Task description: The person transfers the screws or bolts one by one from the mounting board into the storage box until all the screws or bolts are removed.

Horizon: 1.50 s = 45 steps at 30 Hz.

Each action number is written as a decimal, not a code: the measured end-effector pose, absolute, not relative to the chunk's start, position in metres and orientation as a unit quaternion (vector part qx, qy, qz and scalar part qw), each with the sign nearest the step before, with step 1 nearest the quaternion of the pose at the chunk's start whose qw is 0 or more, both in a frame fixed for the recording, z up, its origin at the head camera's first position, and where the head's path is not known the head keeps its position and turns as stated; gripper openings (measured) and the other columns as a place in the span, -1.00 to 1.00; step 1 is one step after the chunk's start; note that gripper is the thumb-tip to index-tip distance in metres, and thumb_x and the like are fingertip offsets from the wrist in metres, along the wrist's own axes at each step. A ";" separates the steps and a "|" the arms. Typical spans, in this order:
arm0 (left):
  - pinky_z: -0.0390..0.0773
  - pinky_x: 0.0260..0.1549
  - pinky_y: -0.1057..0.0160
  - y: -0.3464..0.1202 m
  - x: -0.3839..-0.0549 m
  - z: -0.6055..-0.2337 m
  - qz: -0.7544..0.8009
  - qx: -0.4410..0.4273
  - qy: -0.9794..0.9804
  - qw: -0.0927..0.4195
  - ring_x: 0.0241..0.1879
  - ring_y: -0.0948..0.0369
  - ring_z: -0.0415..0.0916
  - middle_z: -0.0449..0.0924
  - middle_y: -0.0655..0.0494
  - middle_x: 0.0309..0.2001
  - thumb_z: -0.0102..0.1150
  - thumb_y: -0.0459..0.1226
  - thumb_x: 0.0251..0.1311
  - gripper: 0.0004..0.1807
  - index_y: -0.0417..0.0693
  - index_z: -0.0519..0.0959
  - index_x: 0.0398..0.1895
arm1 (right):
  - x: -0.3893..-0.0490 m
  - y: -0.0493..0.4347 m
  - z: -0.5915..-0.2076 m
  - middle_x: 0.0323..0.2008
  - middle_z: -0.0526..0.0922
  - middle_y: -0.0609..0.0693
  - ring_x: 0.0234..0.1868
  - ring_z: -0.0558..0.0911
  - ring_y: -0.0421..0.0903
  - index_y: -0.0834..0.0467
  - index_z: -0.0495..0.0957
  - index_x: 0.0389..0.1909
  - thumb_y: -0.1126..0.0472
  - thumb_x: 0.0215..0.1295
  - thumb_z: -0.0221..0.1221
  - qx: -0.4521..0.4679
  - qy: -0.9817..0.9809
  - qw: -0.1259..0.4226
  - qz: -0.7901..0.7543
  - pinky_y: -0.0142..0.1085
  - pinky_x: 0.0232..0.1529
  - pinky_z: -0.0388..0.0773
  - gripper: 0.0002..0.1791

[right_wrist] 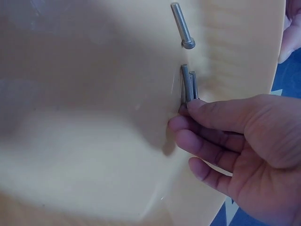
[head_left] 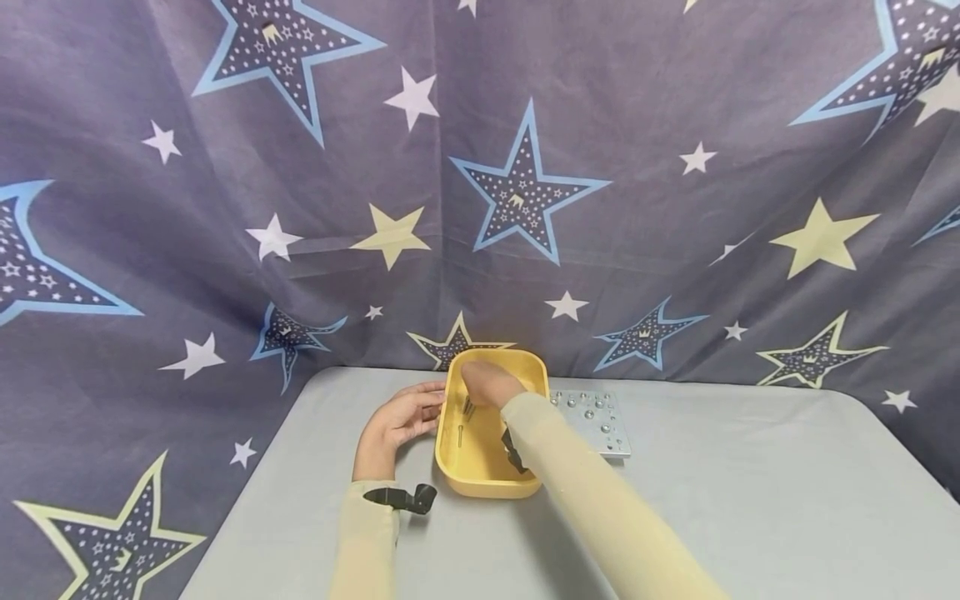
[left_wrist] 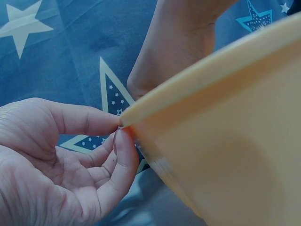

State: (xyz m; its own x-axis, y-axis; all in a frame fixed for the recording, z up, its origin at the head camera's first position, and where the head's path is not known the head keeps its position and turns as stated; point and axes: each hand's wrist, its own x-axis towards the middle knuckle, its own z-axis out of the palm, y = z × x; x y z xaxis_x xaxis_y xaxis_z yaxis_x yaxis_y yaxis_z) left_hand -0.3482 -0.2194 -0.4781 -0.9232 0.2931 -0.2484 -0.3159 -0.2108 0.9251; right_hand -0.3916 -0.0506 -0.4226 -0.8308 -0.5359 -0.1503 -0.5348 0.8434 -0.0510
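Note:
A yellow plastic bin [head_left: 472, 475] stands at the back of the table with several metal bolts inside. My right hand [head_left: 486, 383] reaches into its far left part; in the right wrist view the thumb and fingertips of that hand [right_wrist: 244, 136] pinch the lower ends of a small bunch of bolts [right_wrist: 187, 84]. One loose bolt [right_wrist: 182, 26] with a round head lies apart from the bunch, also visible as a bolt [head_left: 461, 435] in the head view. At the bin's left side, my left hand [head_left: 405, 417] pinches the rim [left_wrist: 155, 96] between thumb and finger.
A metal plate [head_left: 611, 425] with several bolts standing in it lies right of the bin, partly hidden by the bin and right sleeve. A star-patterned cloth [head_left: 637, 208] hangs behind the grey-white table [head_left: 750, 500]. Black straps cross both wrists.

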 end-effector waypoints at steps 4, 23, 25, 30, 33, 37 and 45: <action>0.67 -0.17 0.35 -0.219 -0.348 -0.478 0.779 -0.009 0.596 0.196 -0.21 0.32 0.64 0.70 0.17 -0.19 -0.05 -0.41 0.50 -0.43 -0.41 0.13 0.49 | -0.392 -0.050 -0.423 -0.39 0.55 0.03 -0.32 0.47 -0.06 0.14 0.43 -0.46 0.52 0.22 0.15 -0.279 0.957 0.075 -0.008 -0.22 -0.04 0.60 -0.77; 0.66 -0.20 0.38 -0.219 -0.348 -0.477 0.778 -0.025 0.597 0.194 -0.23 0.32 0.64 0.70 0.16 -0.22 -0.02 -0.42 0.48 -0.43 -0.40 0.15 0.49 | -0.390 -0.051 -0.424 -0.37 0.58 0.02 -0.33 0.48 -0.08 0.15 0.51 -0.40 0.51 0.23 0.16 -0.263 0.962 0.076 -0.012 -0.26 -0.13 0.57 -0.81; 0.66 -0.20 0.37 -0.219 -0.349 -0.477 0.778 -0.026 0.597 0.194 -0.23 0.32 0.64 0.69 0.17 -0.22 -0.01 -0.42 0.47 -0.43 -0.39 0.16 0.48 | -0.389 -0.051 -0.424 -0.34 0.61 0.02 -0.31 0.49 -0.08 0.15 0.53 -0.38 0.50 0.25 0.15 -0.261 0.962 0.077 -0.006 -0.26 -0.09 0.59 -0.82; 0.66 -0.21 0.38 -0.219 -0.349 -0.478 0.778 -0.025 0.597 0.194 -0.25 0.33 0.65 0.70 0.18 -0.24 -0.02 -0.42 0.48 -0.43 -0.39 0.16 0.48 | -0.388 -0.054 -0.426 -0.26 0.68 0.05 -0.28 0.53 -0.08 0.16 0.57 -0.31 0.49 0.26 0.15 -0.260 0.963 0.068 0.010 -0.25 -0.03 0.63 -0.83; 0.66 -0.22 0.39 -0.219 -0.349 -0.479 0.778 -0.021 0.597 0.194 -0.27 0.34 0.64 0.70 0.19 -0.24 -0.03 -0.42 0.49 -0.44 -0.39 0.16 0.48 | -0.388 -0.054 -0.427 -0.25 0.69 0.05 -0.27 0.54 -0.08 0.15 0.57 -0.30 0.48 0.27 0.16 -0.258 0.964 0.063 0.013 -0.24 -0.02 0.64 -0.84; 0.65 -0.21 0.38 -0.219 -0.349 -0.479 0.776 -0.019 0.600 0.193 -0.27 0.34 0.63 0.70 0.19 -0.24 -0.03 -0.41 0.49 -0.43 -0.40 0.16 0.48 | -0.390 -0.054 -0.427 -0.25 0.68 0.03 -0.26 0.53 -0.09 0.14 0.56 -0.32 0.48 0.25 0.17 -0.258 0.964 0.064 0.014 -0.25 -0.01 0.63 -0.83; 0.66 -0.21 0.38 -0.220 -0.349 -0.479 0.776 -0.020 0.600 0.192 -0.26 0.34 0.63 0.69 0.20 -0.24 -0.05 -0.43 0.48 -0.43 -0.40 0.14 0.49 | -0.388 -0.051 -0.424 -0.24 0.69 0.04 -0.25 0.54 -0.08 0.13 0.56 -0.34 0.46 0.23 0.21 -0.261 0.963 0.072 0.012 -0.23 0.03 0.63 -0.85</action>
State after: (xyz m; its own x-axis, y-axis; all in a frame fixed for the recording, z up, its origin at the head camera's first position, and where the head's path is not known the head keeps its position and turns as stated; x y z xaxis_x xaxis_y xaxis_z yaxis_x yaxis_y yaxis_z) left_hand -0.3491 -0.2195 -0.4789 -0.9256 0.2730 -0.2620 -0.3222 -0.2053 0.9241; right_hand -0.3884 -0.0513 -0.4240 -0.8533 -0.5009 -0.1450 -0.5044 0.8633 -0.0137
